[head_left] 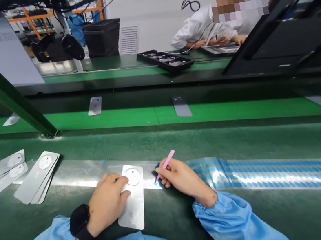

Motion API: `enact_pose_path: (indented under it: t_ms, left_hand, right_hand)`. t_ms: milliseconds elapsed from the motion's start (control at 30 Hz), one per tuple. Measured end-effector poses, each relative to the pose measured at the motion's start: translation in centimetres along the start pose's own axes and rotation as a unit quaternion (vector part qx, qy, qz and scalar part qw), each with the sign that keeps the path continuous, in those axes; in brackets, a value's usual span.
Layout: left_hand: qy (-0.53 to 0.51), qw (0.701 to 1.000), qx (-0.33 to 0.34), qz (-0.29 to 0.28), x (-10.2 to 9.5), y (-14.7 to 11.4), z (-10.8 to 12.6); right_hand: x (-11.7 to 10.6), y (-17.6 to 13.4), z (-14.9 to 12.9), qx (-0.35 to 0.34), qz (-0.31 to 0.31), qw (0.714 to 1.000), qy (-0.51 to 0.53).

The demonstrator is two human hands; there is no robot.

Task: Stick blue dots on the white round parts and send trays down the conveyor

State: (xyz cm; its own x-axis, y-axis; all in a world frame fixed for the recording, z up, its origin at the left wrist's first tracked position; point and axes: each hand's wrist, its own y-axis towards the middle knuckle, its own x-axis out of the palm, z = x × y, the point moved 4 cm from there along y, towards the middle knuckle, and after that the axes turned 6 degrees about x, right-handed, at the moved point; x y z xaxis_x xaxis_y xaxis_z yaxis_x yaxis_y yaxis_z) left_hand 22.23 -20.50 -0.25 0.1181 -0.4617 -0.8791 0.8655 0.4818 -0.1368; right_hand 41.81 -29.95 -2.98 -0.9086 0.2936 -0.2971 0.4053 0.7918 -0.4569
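A silver phone back panel [132, 203] with a round camera area lies in front of me. My left hand [108, 201] grips it along its left edge, thumb and index finger on its face. Pink tweezers [167, 160] are pinched in my right hand [181, 176], just right of the panel. Their tip points down at a small blue piece [155, 183] on the clear film; whether the tip holds it I cannot tell. From under my right hand a clear sheet of blue stickers [269, 171] stretches right across the green bench.
Overlapping stacks of similar panels [38, 178] lie on the left. Behind the bench, a green belt [134, 112] carries several single panels. A slanted green post [1, 81] rises at the left. Across the belt, a person in white [194, 31] works near a black tray [165, 60].
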Motion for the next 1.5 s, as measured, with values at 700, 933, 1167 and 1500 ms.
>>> enact_pose_path:
  t_ms: [700,933,1167,1500]
  left_hand:
    - [-0.013,0.990,0.131,0.056,2.1,3.5,-0.6]
    - [-0.013,0.989,0.136,0.064,2.1,3.4,-0.6]
    - [-0.014,0.988,0.136,0.065,2.1,3.4,-0.6]
    - [-0.016,0.989,0.133,0.063,2.0,3.4,-0.6]
  right_hand:
    - [3.3,1.9,-2.5,0.028,0.002,0.999,0.019]
    - [3.0,2.1,-1.9,0.042,0.004,0.999,0.019]
    - [3.2,2.0,-2.1,0.035,0.007,0.999,0.034]
    - [3.2,2.0,-1.7,0.024,0.018,0.998,0.053]
